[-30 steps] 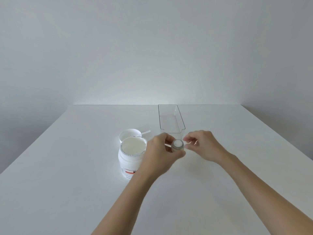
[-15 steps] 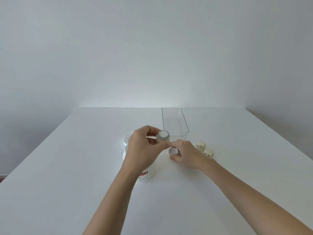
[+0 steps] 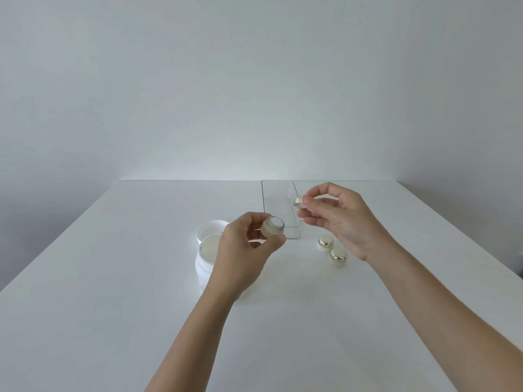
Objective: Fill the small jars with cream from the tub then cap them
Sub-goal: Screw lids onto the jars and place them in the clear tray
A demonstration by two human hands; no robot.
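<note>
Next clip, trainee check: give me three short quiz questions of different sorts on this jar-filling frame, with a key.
1. True or false: the small jar in the left hand is already capped.
2. What does the right hand pinch? A) a spoon B) a gold cap C) the tub lid
3. How many capped jars stand on the table beside the clear tray?

Key: 1 false, its filled mouth is open; 2 B; 3 two, the second nearer the camera.

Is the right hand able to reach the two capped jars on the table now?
Probably not freely: the right hand hovers just above the two capped jars, nothing between, but its grip already pinches a cap.
</note>
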